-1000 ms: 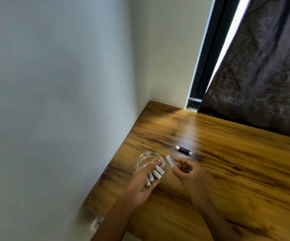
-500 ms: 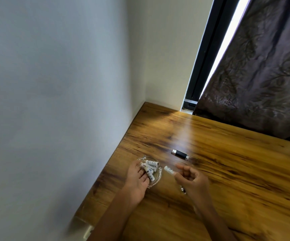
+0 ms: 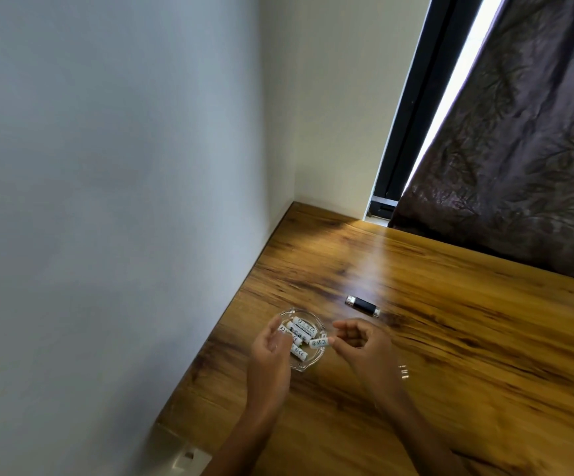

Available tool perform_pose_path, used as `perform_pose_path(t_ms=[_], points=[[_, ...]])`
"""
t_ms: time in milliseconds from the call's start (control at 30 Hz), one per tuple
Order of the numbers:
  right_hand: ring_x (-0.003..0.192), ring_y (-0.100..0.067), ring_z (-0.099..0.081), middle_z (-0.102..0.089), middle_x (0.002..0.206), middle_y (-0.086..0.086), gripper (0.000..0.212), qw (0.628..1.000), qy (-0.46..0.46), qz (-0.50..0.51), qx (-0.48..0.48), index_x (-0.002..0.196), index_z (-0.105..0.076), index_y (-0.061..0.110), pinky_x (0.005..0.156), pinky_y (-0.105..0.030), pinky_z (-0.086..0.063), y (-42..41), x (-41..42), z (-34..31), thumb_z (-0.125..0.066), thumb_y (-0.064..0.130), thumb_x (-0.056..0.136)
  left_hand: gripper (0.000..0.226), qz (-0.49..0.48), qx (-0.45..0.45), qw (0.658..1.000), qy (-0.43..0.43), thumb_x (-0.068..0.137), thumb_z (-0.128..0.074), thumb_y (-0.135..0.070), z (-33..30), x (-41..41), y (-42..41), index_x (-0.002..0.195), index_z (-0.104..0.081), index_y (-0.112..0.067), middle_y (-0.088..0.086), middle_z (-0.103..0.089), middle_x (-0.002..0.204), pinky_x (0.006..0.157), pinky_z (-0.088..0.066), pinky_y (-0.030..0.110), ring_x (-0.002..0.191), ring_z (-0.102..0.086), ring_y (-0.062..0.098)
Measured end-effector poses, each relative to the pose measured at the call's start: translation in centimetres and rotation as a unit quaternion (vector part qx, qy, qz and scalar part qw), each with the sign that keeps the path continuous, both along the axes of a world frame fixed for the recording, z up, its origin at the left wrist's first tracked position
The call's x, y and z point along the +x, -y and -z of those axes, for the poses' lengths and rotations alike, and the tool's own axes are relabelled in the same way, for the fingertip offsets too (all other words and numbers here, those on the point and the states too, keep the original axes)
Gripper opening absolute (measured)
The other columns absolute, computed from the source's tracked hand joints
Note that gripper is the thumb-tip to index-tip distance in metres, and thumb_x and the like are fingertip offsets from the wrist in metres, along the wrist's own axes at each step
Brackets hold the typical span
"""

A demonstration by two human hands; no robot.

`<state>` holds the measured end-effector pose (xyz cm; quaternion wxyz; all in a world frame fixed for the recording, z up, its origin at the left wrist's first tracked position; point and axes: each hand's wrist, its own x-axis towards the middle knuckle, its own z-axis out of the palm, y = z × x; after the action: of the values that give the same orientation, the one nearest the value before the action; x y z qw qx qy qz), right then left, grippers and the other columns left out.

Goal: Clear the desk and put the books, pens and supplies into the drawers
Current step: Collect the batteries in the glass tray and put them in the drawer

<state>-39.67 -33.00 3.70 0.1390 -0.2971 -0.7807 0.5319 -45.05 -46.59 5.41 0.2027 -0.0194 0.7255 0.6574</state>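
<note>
A clear glass dish [image 3: 309, 364] sits on the wooden desk [image 3: 450, 355] near the left wall, with several white batteries [image 3: 302, 331] lying in it. My right hand [image 3: 364, 345] pinches one more white battery [image 3: 319, 342] at the dish's right rim. My left hand [image 3: 270, 348] hovers over the dish's left side with relaxed fingers and holds nothing. A black USB stick [image 3: 363, 305] with a silver plug lies on the desk just beyond the dish.
A white wall [image 3: 107, 201] runs along the desk's left edge. A dark patterned curtain [image 3: 519, 149] hangs behind the desk at the right, beside a black window frame [image 3: 412, 108]. A wall socket [image 3: 186, 456] shows low at the left.
My left hand has let its batteries drop into the dish and drawn back. My right hand has brought its battery to the dish's rim.
</note>
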Motion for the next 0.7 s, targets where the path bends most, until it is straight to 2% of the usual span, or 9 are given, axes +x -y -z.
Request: perform_pose_path(t_ms=[133, 200, 267, 333, 400, 500, 600, 700], points=[[0.076, 0.002, -0.058, -0.062, 0.084, 0.012, 0.020, 0.993, 0.045, -0.058, 0.096, 0.101, -0.064, 0.018, 0.063, -0.010, -0.047, 0.0, -1.6, 0.4, -0.068, 0.011, 0.082, 0.042, 0.048, -0.122, 0.978, -0.160, 0.096, -0.049, -0.015, 2.1, -0.6, 0.6, 0.136, -0.046, -0.022, 0.004, -0.059, 0.127, 0.061, -0.052, 0.010, 0.094, -0.062, 0.008], [0.075, 0.004, -0.055, -0.064, 0.088, 0.010, 0.020, 0.985, 0.065, -0.082, 0.135, 0.102, -0.065, 0.018, 0.065, -0.009, -0.045, 0.1, -2.3, 0.7, -0.066, 0.012, 0.084, 0.048, 0.090, -0.180, 0.957, -0.210, 0.096, -0.048, -0.018, 3.3, -0.9, 0.7, 0.142, -0.037, -0.023, 0.003, -0.050, 0.139, 0.066, -0.048, 0.004, 0.109, -0.056, 0.010], [0.077, 0.003, -0.055, -0.066, 0.094, 0.007, 0.019, 0.978, 0.075, -0.097, 0.171, 0.104, -0.066, 0.018, 0.070, -0.009, -0.044, 0.2, -2.9, 1.0, -0.064, 0.013, 0.086, 0.058, 0.128, -0.213, 0.942, -0.226, 0.096, -0.048, -0.020, 4.0, -0.9, 0.7, 0.149, -0.024, -0.023, -0.002, -0.034, 0.150, 0.083, -0.040, 0.004, 0.128, -0.041, 0.010], [0.082, -0.001, -0.055, -0.067, 0.099, 0.005, 0.019, 0.969, 0.085, -0.105, 0.206, 0.105, -0.066, 0.019, 0.074, -0.012, -0.045, 0.2, -3.4, 1.3, -0.062, 0.015, 0.087, 0.064, 0.150, -0.230, 0.932, -0.239, 0.096, -0.048, -0.023, 4.7, -0.8, 0.6, 0.151, -0.014, -0.023, -0.005, -0.018, 0.157, 0.101, -0.027, 0.012, 0.141, -0.023, 0.010], [0.084, -0.002, -0.050, -0.066, 0.100, 0.004, 0.019, 0.959, 0.092, -0.114, 0.243, 0.106, -0.066, 0.021, 0.070, -0.009, -0.038, 0.3, -3.9, 1.7, -0.060, 0.016, 0.088, 0.067, 0.154, -0.239, 0.924, -0.254, 0.096, -0.048, -0.025, 5.3, -0.6, 0.6, 0.151, -0.009, -0.023, -0.008, -0.008, 0.159, 0.106, -0.018, 0.015, 0.144, -0.011, 0.009], [0.085, -0.002, -0.043, -0.062, 0.103, 0.003, 0.019, 0.952, 0.094, -0.116, 0.268, 0.107, -0.065, 0.023, 0.062, -0.005, -0.028, 0.5, -4.1, 2.3, -0.059, 0.019, 0.089, 0.068, 0.154, -0.231, 0.922, -0.270, 0.096, -0.047, -0.026, 6.1, -0.7, 0.7, 0.151, -0.007, -0.023, -0.009, -0.005, 0.159, 0.108, -0.014, 0.015, 0.145, -0.006, 0.008], [0.097, -0.004, -0.044, -0.061, 0.109, 0.004, 0.021, 0.952, 0.074, -0.119, 0.270, 0.110, -0.063, 0.023, 0.072, -0.009, -0.029, 0.8, -3.6, 2.8, -0.057, 0.020, 0.090, 0.067, 0.150, -0.230, 0.918, -0.285, 0.095, -0.041, -0.037, 6.5, -0.6, 0.8, 0.150, -0.005, -0.024, -0.010, -0.002, 0.158, 0.108, -0.009, 0.014, 0.145, -0.002, 0.006], [0.102, -0.004, -0.046, -0.055, 0.111, 0.007, 0.024, 0.958, 0.019, -0.102, 0.266, 0.113, -0.060, 0.022, 0.084, -0.013, -0.031, 1.1, -2.3, 3.1, -0.058, 0.020, 0.089, 0.073, 0.132, -0.237, 0.919, -0.285, 0.090, -0.035, -0.048, 7.0, 0.2, 0.9, 0.146, 0.007, -0.029, -0.013, 0.008, 0.154, 0.114, -0.010, 0.023, 0.141, 0.004, 0.003]])
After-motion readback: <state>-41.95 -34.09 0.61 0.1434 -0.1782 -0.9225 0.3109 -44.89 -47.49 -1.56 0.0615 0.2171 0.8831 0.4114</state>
